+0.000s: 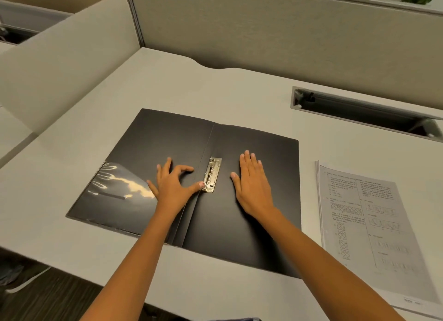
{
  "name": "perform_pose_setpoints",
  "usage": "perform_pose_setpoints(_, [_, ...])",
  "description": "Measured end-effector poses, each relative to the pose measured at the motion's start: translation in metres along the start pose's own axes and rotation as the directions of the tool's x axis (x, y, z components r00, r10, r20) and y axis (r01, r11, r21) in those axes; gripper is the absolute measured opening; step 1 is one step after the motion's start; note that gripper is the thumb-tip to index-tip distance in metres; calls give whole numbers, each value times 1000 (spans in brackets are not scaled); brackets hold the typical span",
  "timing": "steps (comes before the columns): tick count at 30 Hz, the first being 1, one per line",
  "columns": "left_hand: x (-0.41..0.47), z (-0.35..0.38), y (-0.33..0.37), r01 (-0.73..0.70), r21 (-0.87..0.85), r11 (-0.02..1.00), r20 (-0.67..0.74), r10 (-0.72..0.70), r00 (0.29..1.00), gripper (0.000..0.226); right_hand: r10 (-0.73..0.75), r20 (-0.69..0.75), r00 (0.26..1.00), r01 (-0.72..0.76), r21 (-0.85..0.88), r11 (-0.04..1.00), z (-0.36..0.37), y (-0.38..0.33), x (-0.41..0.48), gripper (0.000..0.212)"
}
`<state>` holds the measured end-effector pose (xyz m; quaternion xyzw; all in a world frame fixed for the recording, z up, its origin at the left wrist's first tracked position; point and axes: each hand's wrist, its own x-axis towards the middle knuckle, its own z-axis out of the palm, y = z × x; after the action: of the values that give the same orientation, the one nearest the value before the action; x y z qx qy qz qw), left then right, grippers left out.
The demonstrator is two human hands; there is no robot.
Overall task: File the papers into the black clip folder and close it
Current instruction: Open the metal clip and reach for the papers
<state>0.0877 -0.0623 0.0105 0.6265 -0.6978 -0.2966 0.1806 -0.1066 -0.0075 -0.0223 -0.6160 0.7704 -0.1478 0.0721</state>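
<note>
1. The black clip folder (251, 138) lies open and flat on the desk (167, 85), near the front edge, about in the middle between the left and right sides.
2. A shiny metal clip (212, 174) sits on the right half of the folder, just beside the fold in the middle.
3. The left half of the folder has a clear plastic pocket (119, 188) near its front left corner. Light shines off it.
4. The left hand (172, 186) rests on the left half of the folder. Its fingers are spread wide and a little bent. The thumb tip touches the near end of the clip. It is not gripping anything.
5. The right hand (254, 184) lies flat and open on the right half of the folder, palm down, fingers together. It holds nothing.
6. The papers (369, 224) lie in a stack on the desk near the right edge, just beside the folder but not touching it. They have print and small drawings on them.
7. A long open slot (359, 114) is cut into the desk near the back right corner.
</note>
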Motion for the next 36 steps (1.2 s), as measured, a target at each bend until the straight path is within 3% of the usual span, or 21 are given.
perform_pose_setpoints(11, [12, 7, -9, 35, -6, 999, 142, -34, 989, 52, 9, -42, 999, -11, -30, 999, 9, 3, -3, 62])
perform_pose_setpoints(36, [9, 21, -12, -3, 130, 992, 46, -3, 999, 60, 39, -58, 998, -42, -48, 998, 14, 2, -1, 67])
